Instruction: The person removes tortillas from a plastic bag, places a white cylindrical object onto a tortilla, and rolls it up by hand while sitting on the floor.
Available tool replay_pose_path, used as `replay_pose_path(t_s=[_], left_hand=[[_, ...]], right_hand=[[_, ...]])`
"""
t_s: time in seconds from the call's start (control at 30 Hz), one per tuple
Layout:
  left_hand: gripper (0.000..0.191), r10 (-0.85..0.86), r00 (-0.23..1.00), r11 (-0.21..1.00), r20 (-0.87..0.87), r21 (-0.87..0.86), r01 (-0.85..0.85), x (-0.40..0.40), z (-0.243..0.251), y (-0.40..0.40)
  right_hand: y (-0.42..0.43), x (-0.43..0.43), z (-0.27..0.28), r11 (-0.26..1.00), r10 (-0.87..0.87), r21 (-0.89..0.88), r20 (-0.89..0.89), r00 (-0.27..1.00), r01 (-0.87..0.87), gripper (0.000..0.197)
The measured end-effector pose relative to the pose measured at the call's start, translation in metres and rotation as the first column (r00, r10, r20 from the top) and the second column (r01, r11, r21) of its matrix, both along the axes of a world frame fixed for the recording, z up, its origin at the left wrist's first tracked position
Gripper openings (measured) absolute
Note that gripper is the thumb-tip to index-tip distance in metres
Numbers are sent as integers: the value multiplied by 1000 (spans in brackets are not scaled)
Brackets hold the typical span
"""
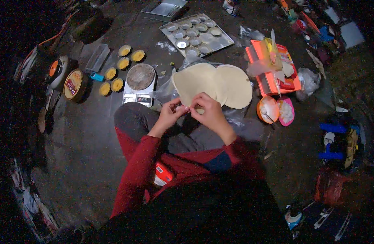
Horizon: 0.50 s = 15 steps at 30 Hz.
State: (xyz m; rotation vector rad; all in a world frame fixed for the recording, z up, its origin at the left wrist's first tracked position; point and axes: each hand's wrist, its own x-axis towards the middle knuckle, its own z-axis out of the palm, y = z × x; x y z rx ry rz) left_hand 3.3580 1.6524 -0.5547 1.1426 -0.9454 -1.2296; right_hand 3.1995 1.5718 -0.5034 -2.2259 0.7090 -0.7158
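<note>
Both hands meet in front of me over my crossed legs. Finger and thumb of my left hand (pixel 171 114) are pinched at the near edge of a pale, dough-like round sheet (pixel 196 80). My right hand (pixel 206 109) pinches close beside it, the fingertips of both hands nearly touching. Exactly what lies between the fingertips is partly hidden. A second pale round sheet (pixel 235 87) overlaps the first on the right. Clear plastic film (pixel 165 91) shows around the sheets. Left of them stands a kitchen scale (pixel 139 80) with a round, stained platform.
Several fluted tart tins with yellow filling (pixel 123 63) sit left of the scale, near a round tin (pixel 73 84). Beyond the sheets lies a metal tray (pixel 216 45) of small tins. An orange basket (pixel 263 77) and an orange bowl with a spoon (pixel 267 106) stand right.
</note>
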Motion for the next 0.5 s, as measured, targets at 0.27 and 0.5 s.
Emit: replay_pose_path(t_s=[0.27,0.5], left_hand=[[31,7,1000,1000,27,13,-7,-1,-1,1],[29,20,1000,1000,0,14,-20,1,-6,0]], right_hand=[[-4,4,1,999,-19,37,-26,999,20,9],[-3,2,8,997,13,72,-10,1000,-12,10]])
